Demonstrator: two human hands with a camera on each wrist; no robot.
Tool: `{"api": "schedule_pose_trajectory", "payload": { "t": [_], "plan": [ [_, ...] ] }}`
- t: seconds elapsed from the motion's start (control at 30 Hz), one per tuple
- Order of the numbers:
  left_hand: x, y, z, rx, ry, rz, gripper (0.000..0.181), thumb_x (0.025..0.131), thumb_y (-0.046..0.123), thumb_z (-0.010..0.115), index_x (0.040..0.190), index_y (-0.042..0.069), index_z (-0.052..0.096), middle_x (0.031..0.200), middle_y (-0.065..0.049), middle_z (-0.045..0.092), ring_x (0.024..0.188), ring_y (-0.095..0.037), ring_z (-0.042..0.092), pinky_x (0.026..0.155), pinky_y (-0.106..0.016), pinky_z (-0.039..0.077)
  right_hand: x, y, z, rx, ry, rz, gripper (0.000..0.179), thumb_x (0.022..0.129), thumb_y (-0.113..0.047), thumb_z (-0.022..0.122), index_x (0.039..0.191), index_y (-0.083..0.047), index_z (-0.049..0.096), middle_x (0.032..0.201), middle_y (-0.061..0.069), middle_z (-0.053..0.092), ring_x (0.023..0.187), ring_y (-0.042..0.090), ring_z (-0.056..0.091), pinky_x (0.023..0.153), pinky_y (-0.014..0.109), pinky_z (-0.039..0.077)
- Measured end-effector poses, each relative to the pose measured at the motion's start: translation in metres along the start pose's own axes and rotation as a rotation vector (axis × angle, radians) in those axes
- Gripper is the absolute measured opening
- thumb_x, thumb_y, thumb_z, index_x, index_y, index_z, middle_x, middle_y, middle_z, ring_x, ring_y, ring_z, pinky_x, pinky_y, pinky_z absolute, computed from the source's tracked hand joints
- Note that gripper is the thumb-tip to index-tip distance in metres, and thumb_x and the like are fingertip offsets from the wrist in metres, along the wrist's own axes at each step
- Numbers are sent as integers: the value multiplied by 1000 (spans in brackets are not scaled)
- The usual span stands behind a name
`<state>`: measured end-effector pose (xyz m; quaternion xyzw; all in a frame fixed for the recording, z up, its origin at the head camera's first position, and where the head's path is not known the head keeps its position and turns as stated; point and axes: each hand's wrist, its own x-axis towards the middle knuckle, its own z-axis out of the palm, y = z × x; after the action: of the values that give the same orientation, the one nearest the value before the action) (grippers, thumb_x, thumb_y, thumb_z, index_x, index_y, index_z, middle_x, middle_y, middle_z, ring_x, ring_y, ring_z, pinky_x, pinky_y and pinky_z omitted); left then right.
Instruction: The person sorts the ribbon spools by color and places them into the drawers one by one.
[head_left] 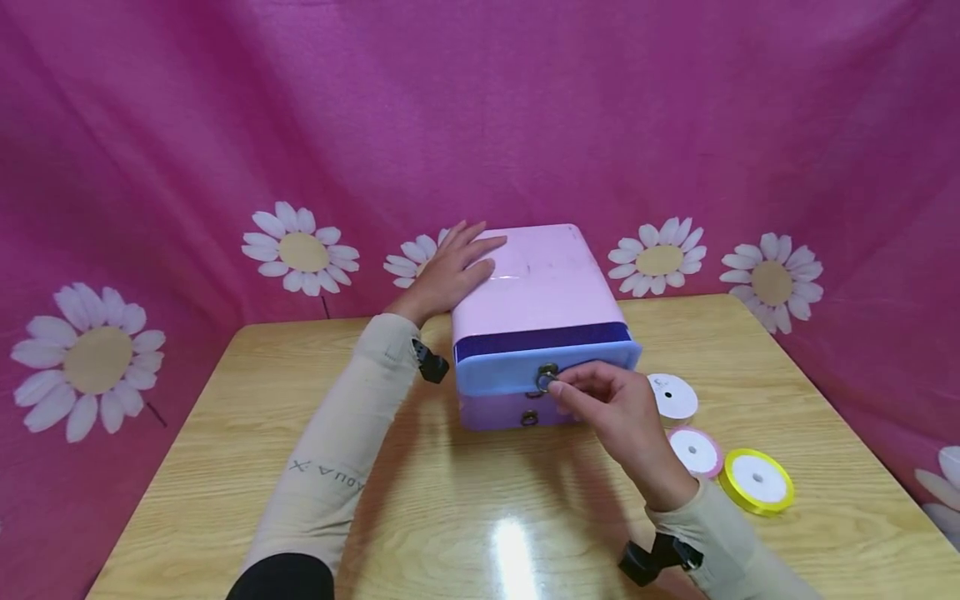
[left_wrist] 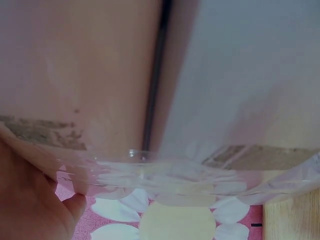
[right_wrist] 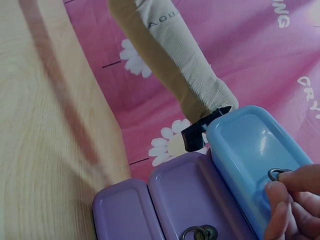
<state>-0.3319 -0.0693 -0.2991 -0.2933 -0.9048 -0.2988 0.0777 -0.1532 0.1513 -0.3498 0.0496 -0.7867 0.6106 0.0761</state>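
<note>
A small drawer box (head_left: 540, 283) with a pink top stands on the table. Its top drawer (head_left: 487, 372), with a light blue front, sticks out a little past the body. My right hand (head_left: 618, 412) pinches the metal ring pull (right_wrist: 278, 174) of that blue drawer between thumb and finger. Below it are purple drawer fronts (right_wrist: 192, 187), flush with the box, each with its own ring. My left hand (head_left: 446, 275) rests on the left edge of the pink top, fingers straight. In the left wrist view the box's taped side fills most of the picture.
Right of the box lie a white spool (head_left: 678, 398), a pink-rimmed spool (head_left: 697, 452) and a yellow ribbon spool (head_left: 759, 482), close to my right forearm. The wooden table (head_left: 247, 400) backs onto a pink cloth (head_left: 480, 108) printed with daisies.
</note>
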Motion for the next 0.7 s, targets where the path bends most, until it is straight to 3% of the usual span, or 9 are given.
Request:
{"api": "schedule_pose_trajectory", "payload": {
  "t": [0.23, 0.4, 0.7],
  "plan": [
    [-1, -1, 0, -27, 3, -17, 46, 91, 42, 40, 135, 32, 41, 149, 1, 18, 137, -17, -1, 105, -53, 7, -10, -3, -2, -37, -27, 19, 27, 73, -35, 73, 86, -12, 68, 77, 6, 67, 67, 24, 62, 59, 32, 51],
    [-2, -4, 1, -26, 15, 1, 45, 91, 41, 40, 135, 31, 41, 149, 0, 19, 137, -17, 0, 106, -52, 8, -17, -4, -6, -79, -34, 35, 29, 72, -38, 73, 87, -13, 68, 78, 6, 67, 68, 22, 62, 59, 31, 51],
    [-1, -5, 1, -31, 25, 37, 45, 92, 41, 40, 135, 29, 42, 148, -3, 20, 137, -21, 1, 106, -51, 7, -31, -5, -8, -53, -28, 51, 25, 72, -32, 74, 87, -12, 68, 75, 8, 65, 64, 19, 60, 57, 31, 50]
  ]
}}
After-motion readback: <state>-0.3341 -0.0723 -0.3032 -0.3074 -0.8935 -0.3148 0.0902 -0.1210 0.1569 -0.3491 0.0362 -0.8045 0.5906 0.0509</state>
